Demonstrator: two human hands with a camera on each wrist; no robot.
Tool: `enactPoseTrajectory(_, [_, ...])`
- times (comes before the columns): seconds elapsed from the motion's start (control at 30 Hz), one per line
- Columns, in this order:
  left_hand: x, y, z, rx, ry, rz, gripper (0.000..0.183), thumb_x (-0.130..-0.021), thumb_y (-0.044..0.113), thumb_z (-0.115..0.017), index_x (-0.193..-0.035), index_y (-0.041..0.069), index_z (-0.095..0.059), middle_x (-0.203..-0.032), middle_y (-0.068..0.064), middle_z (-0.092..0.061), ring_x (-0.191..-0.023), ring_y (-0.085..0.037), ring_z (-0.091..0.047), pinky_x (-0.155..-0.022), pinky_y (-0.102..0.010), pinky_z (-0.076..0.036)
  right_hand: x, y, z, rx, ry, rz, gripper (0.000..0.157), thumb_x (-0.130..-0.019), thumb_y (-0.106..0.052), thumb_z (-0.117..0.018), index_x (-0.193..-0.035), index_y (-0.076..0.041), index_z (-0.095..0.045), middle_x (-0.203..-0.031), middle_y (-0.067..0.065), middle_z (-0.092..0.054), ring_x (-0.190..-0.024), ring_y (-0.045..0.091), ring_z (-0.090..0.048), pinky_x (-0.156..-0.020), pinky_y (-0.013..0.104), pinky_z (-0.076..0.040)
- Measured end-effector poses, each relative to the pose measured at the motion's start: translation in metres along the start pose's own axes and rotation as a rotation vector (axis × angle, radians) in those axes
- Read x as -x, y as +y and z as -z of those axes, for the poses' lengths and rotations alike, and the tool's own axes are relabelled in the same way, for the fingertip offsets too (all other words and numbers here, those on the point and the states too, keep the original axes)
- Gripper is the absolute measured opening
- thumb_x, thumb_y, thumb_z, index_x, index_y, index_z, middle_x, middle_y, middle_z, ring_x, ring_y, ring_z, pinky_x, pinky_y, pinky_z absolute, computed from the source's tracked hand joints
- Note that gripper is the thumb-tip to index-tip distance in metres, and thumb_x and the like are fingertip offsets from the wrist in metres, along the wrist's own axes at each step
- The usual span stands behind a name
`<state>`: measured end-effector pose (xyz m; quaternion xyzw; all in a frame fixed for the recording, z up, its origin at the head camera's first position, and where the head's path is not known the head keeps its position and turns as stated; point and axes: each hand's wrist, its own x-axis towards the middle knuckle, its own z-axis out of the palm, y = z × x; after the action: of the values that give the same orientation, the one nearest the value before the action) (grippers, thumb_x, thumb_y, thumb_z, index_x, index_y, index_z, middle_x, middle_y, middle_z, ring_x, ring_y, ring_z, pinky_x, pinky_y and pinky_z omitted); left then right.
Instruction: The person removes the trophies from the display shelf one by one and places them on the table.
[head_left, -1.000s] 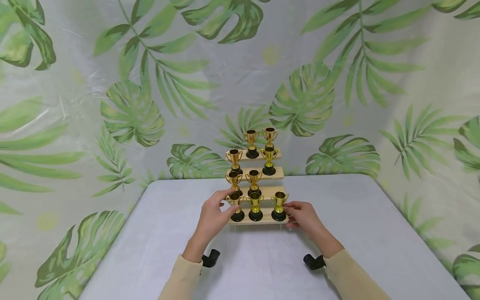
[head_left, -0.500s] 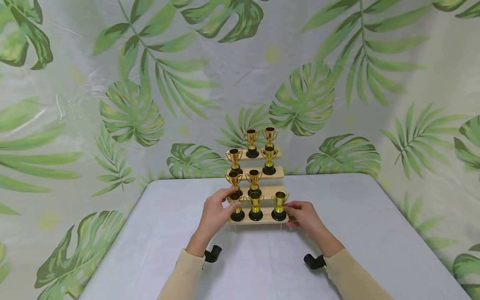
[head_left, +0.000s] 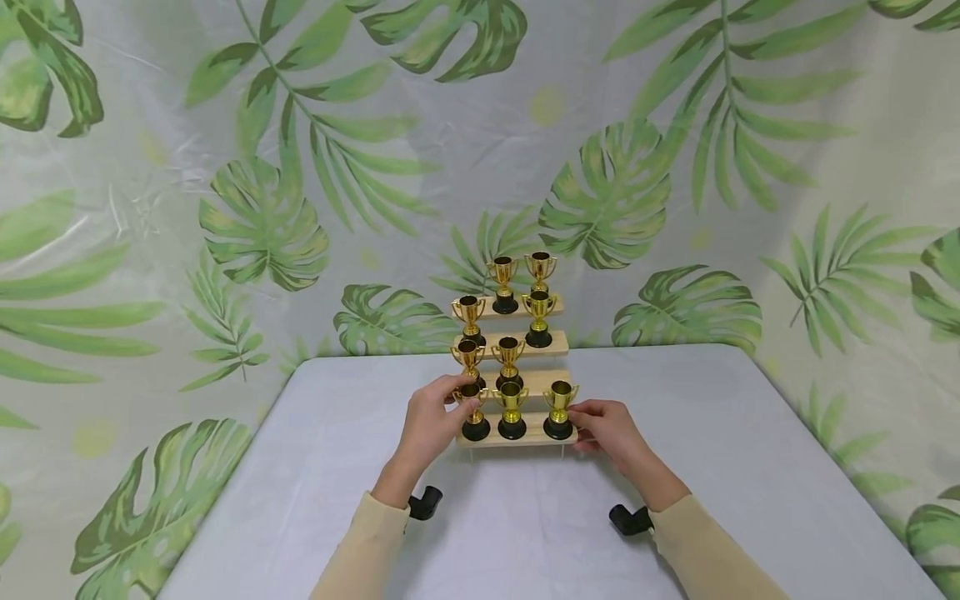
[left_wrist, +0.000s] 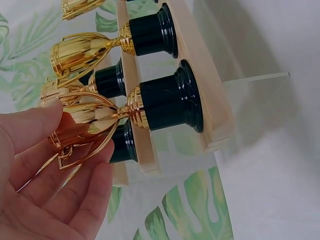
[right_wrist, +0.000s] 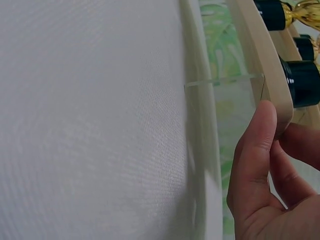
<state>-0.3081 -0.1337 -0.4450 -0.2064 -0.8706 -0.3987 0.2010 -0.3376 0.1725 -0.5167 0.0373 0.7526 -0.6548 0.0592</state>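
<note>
A tiered wooden display stand (head_left: pixel 536 440) on clear supports carries several small gold trophy cups on black bases. My left hand (head_left: pixel 431 427) has its thumb and fingers around the bowl of the front-left trophy (left_wrist: pixel 170 99), whose base sits on the lowest shelf. At the opposite end, my right hand (head_left: pixel 611 435) pinches the rounded end of that shelf (right_wrist: pixel 281 102) between thumb and fingers. Close by those fingers stands the front-right trophy (head_left: pixel 558 410). A middle trophy (head_left: pixel 512 412) stands between the two on the same shelf.
The stand rests on a table (head_left: pixel 300 500) covered in white cloth. Behind it hangs a leaf-patterned curtain (head_left: pixel 480 150). Black angled pieces (head_left: pixel 426 503) project beside both wrists. More trophies (head_left: pixel 538 318) stand in pairs on the upper shelves.
My left hand has shifted very slightly right and forward around the front-left trophy. The right hand keeps its hold on the shelf end, and the trophies stay in their places.
</note>
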Motion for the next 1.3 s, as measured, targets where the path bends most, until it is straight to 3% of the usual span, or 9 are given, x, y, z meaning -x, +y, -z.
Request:
enactPoseTrajectory(0.47, [0.001, 0.000, 0.007, 0.006, 0.031, -0.006, 0.034, -0.092, 0.017, -0.077, -0.124, 0.008, -0.071, -0.123, -0.004, -0.070, -0.097, -0.020, -0.069, -0.084, -0.044, -0.058, 0.000, -0.001, 0.001, -0.007, -0.006, -0.005, 0.024, -0.098, -0.013, -0.067, -0.116, 0.003, -0.069, -0.097, 0.013, -0.066, -0.062, 0.018, -0.063, -0.060, 0.033, -0.060])
enactPoseTrajectory(0.8, [0.002, 0.005, 0.023, -0.037, 0.058, -0.030, 0.033, -0.091, 0.018, -0.078, -0.122, 0.010, -0.073, -0.118, -0.002, -0.071, -0.095, -0.018, -0.068, -0.081, -0.042, -0.058, -0.001, -0.001, 0.001, -0.015, -0.015, -0.009, 0.024, -0.098, -0.011, -0.067, -0.116, 0.003, -0.069, -0.097, 0.013, -0.065, -0.063, 0.018, -0.063, -0.059, 0.033, -0.060])
enactPoseTrajectory(1.3, [-0.001, -0.002, 0.041, -0.079, 0.103, -0.060, 0.030, -0.090, 0.017, -0.079, -0.119, 0.014, -0.074, -0.114, 0.000, -0.072, -0.096, -0.016, -0.068, -0.081, -0.036, -0.058, -0.001, -0.005, 0.003, -0.020, -0.030, -0.014, 0.026, -0.098, -0.012, -0.067, -0.117, 0.005, -0.067, -0.098, 0.012, -0.065, -0.063, 0.017, -0.063, -0.060, 0.032, -0.060])
